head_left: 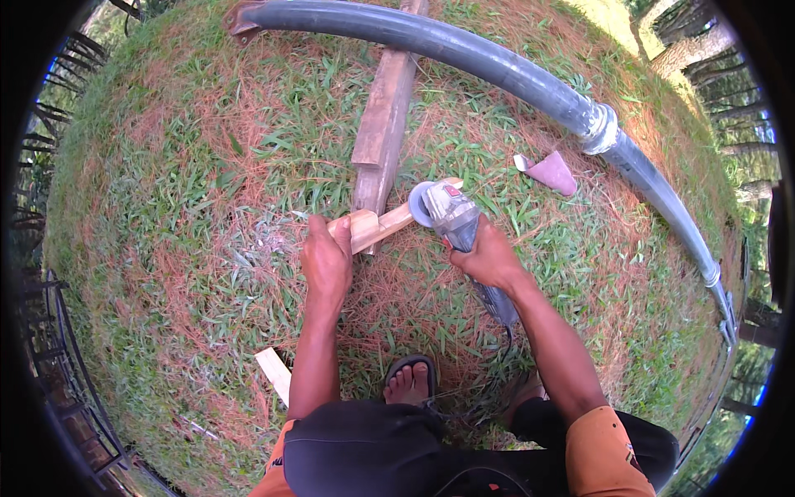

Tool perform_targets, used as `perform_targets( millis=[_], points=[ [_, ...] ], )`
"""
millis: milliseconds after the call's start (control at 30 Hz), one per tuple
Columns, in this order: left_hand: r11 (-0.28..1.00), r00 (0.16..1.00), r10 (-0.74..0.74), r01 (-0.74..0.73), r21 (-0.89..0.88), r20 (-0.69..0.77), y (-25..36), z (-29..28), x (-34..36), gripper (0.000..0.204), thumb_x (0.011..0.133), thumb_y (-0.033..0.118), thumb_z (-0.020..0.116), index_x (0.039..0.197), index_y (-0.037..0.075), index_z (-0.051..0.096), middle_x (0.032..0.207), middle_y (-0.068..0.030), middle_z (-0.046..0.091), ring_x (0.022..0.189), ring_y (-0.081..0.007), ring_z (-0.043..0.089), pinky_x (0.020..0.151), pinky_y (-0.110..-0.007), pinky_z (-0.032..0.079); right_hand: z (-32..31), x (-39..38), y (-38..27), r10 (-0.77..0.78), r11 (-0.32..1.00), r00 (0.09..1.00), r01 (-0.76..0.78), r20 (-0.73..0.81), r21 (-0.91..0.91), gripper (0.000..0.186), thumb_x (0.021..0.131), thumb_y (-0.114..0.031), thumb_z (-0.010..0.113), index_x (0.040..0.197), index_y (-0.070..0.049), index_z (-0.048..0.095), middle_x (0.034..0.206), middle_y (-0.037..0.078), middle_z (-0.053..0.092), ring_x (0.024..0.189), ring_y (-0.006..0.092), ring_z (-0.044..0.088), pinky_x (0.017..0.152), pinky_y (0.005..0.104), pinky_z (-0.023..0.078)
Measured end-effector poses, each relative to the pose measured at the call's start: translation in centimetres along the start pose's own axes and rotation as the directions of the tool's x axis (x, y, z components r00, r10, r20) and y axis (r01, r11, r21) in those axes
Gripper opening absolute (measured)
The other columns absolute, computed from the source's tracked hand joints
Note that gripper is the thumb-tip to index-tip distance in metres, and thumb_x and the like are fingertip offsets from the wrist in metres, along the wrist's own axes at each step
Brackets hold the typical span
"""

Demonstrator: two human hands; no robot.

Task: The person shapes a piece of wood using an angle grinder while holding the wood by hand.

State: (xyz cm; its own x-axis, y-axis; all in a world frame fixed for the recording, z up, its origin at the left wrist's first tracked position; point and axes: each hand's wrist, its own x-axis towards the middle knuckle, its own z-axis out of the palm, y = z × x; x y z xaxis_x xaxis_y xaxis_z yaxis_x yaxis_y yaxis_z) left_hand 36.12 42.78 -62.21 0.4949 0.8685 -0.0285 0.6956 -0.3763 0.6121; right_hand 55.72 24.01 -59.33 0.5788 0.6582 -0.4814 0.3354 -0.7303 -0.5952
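Shaping step, I judge: my left hand [325, 258] clasps the pale wooden piece [396, 219] across the plank's [387, 124] near end, my right [490, 255] wraps the grinder [455, 214] at its right part; next pass calls for light, steady pressure.

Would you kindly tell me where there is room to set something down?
Grass lies open left of the left hand and weathered planks, above the pale wood strip, and between the right forearm, curled pinkish sheet and dark pipe. It is crowded around the right hand, angle grinder, wooden piece and planks' near end.
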Motion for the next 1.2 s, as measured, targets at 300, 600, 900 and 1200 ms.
perform_targets(
  millis=[300,600,900,1200],
  points=[
    [0.992,0.989,0.126,-0.125,0.022,-0.071,-1.2,0.5,-0.5,0.044,0.106,0.039,0.051,0.11,-0.005,0.053,0.088,-0.0339,0.066,0.083,-0.0535,0.065,0.075,-0.058,0.048,-0.2,-0.1,-1.0,0.096,0.995,0.995,-0.096,0.002,-0.012,0.069,0.076,-0.028,0.081,0.124,0.011,0.052,0.109,0.032,0.069,0.102,0.042,0.07,0.095,0.0453,0.054],
    [0.992,0.991,0.128,-0.127,0.022,-0.048,-1.2,0.5,-1.1,0.038,0.101,0.034,0.062,0.109,-0.002,0.053,0.093,-0.0328,0.065,0.086,-0.0531,0.064,0.074,-0.057,0.05,0.6,-0.9,-1.7,0.041,0.998,0.999,-0.04,0.013,-0.039,0.07,0.075,-0.025,0.081,0.122,0.016,0.049,0.105,0.035,0.069,0.099,0.0467,0.07,0.091,0.0487,0.056],
    [0.989,0.988,0.148,-0.149,-0.021,-0.046,-1.7,1.0,-1.3,0.043,0.1,0.038,0.063,0.11,-0.002,0.053,0.093,-0.0314,0.065,0.083,-0.0528,0.065,0.072,-0.057,0.05,0.4,-1.7,-2.0,-0.037,0.997,0.995,0.043,0.09,-0.067,0.071,0.075,-0.025,0.08,0.124,0.017,0.049,0.103,0.035,0.069,0.099,0.0462,0.07,0.091,0.0485,0.056],
    [0.984,0.982,0.177,-0.178,-0.007,-0.057,-2.3,1.3,-1.6,0.042,0.099,0.037,0.064,0.111,-0.002,0.052,0.092,-0.0299,0.064,0.084,-0.0528,0.064,0.072,-0.058,0.049,0.4,-1.3,-1.9,-0.066,0.992,0.987,0.081,0.145,-0.099,0.069,0.075,-0.026,0.08,0.121,0.017,0.051,0.102,0.036,0.069,0.098,0.0473,0.07,0.09,0.0485,0.057]
  ],
)
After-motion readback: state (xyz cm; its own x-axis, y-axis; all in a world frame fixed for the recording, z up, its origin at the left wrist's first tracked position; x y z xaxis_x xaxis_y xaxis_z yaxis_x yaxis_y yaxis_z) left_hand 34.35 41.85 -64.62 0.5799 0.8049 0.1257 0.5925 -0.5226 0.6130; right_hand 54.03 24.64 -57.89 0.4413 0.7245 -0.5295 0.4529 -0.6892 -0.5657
